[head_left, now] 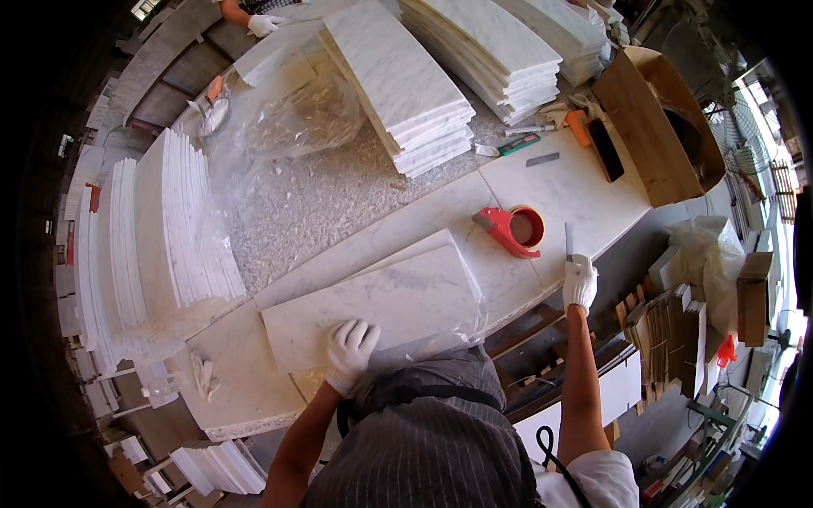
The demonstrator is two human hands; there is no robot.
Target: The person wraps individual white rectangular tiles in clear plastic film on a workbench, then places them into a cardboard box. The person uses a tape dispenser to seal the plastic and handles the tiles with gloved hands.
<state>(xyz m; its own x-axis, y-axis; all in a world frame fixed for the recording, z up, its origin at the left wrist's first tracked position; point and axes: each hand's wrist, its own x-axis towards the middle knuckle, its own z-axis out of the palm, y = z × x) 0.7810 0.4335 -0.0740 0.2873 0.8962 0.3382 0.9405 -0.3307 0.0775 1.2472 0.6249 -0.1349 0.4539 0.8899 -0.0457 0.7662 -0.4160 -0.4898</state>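
My left hand (350,351), in a white knit glove, rests on the near edge of a white marble slab (398,292) with grey veins. Its fingers are apart and lie on the stone. A second slab (423,251) shows from under the far edge of this one, and clear plastic film (440,339) crumples along the near side. At the right, by the bench edge, my right hand (580,284), also gloved, is closed around the lower end of a thin grey metal strip (568,241). A red tape dispenser (511,230) stands on the bench to the left of the strip.
Stacks of marble slabs (398,76) fill the back, with upright slabs (174,229) at left. A phone (605,150), a green utility knife (518,145), another metal strip (543,159) and a cardboard box (652,127) sit at right. Another person's gloved hand (265,24) is far back.
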